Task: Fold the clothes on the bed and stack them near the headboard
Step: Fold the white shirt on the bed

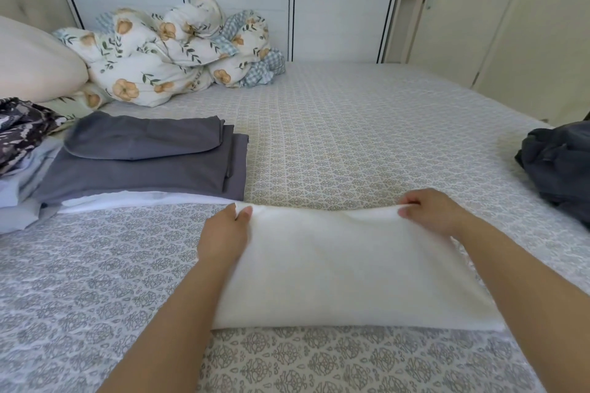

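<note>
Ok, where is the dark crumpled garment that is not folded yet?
The dark crumpled garment lies at the right edge of the head view, on the bed, beyond the right hand and apart from the white cloth.

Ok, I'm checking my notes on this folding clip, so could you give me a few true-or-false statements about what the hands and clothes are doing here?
1. Both hands pinch the far edge of the white folded cloth: left hand, right hand. True.
2. The folded dark grey garments lie to the right of the white cloth. False: they are stacked to its left.
3. A crumpled dark grey garment sits at the bed's right edge. True.
4. The floral quilt is neatly folded. False: it is bunched in a heap.
5. The white cloth hangs clear of the bed. False: its near part rests on the patterned bedsheet.
</note>
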